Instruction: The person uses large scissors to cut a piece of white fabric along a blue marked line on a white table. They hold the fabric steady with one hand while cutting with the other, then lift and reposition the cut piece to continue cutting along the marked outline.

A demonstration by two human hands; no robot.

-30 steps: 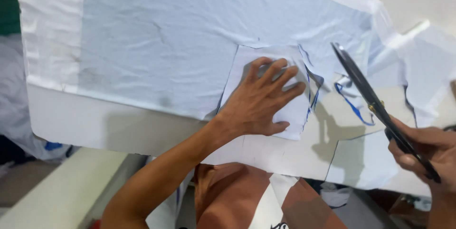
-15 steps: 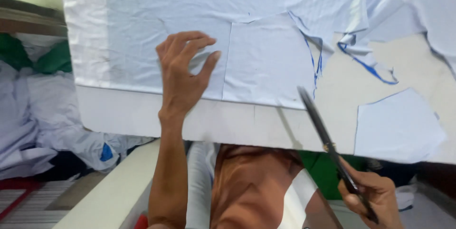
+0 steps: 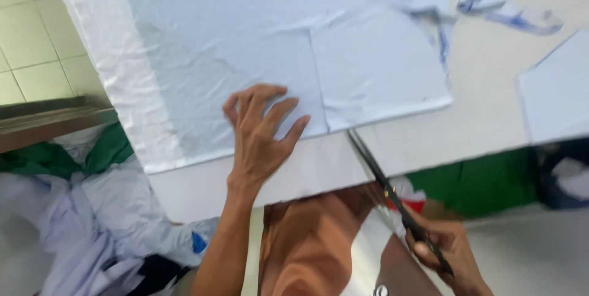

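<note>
Pale blue fabric (image 3: 245, 38) lies spread over a white cutting table (image 3: 478, 118). My left hand (image 3: 261, 133) presses flat on the fabric's near edge, fingers spread. My right hand (image 3: 445, 250) is below the table edge and grips the handles of long black scissors (image 3: 380, 176). The blades point up and left, and their tips reach the fabric's near edge, just right of a cut line (image 3: 319, 81) that runs away from me. Whether the blades are apart I cannot tell.
A cut blue piece (image 3: 555, 90) lies at the right, with fabric scraps (image 3: 497, 7) at the far right. A heap of pale and green cloth (image 3: 80, 198) lies on the floor at left, by a tiled wall (image 3: 30, 44).
My view has swung left. The left hand has slid along the fabric's near edge. The scissors have come in from the right, and their tips now meet that edge.
</note>
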